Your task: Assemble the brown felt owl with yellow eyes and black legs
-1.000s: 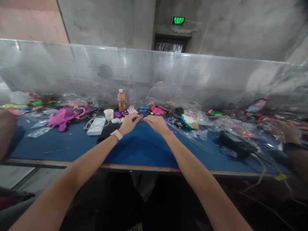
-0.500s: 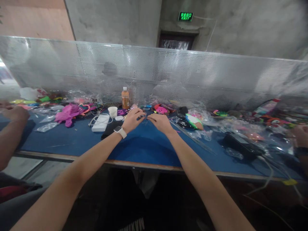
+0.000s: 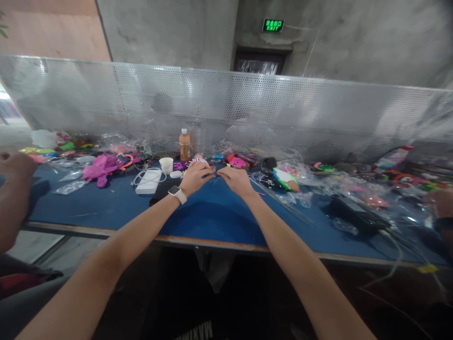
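Both my arms reach out over the blue table (image 3: 116,208). My left hand (image 3: 195,177), with a white watch (image 3: 177,194) at the wrist, lies with its fingers curled and pinched toward the right. My right hand (image 3: 237,181) faces it, fingers bent, the fingertips of both hands nearly meeting at about the table's middle. They seem pinched on something small and dark between them that I cannot make out. A pink-and-white patterned piece (image 3: 197,161) lies just behind my left hand.
An orange drink bottle (image 3: 184,145), a white cup (image 3: 166,165), a white power bank with cable (image 3: 148,181), a purple toy (image 3: 99,168) and many clear bags with colourful parts (image 3: 293,177) crowd the back. A perforated metal screen (image 3: 318,118) closes the far edge. Other people's arms (image 3: 12,198) flank me.
My hands have stayed together at the same spot, fingers shifting slightly. The person's arm at the left has moved a little.
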The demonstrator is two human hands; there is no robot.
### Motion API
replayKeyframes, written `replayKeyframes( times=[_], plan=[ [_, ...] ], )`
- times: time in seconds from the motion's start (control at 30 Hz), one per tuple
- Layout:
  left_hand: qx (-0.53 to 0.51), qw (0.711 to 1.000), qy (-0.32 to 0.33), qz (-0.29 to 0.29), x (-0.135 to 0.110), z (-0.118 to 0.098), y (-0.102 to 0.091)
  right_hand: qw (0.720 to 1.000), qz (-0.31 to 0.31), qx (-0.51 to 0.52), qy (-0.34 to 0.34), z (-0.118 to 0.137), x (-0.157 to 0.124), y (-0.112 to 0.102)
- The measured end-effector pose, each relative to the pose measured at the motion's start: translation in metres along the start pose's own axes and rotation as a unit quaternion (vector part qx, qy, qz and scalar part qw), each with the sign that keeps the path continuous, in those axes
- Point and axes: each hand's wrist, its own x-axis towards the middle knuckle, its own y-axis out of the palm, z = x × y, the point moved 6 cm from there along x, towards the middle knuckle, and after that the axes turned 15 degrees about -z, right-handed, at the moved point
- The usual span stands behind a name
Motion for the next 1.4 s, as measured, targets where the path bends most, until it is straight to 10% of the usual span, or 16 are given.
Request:
replayKeyframes(
  times=[0.83,1.4],
  plan=[
    [-0.117,0.963,-0.202,0.138,-0.015,0.016,0.037,0.995,0.058,-0.069,-0.050,0.003,-0.006,0.008],
    [-0.060,0.984,-0.099,0.133,-0.004,0.005,0.029,0.999,0.007,-0.027,0.027,0.000,0.003,0.004]
  ],
)
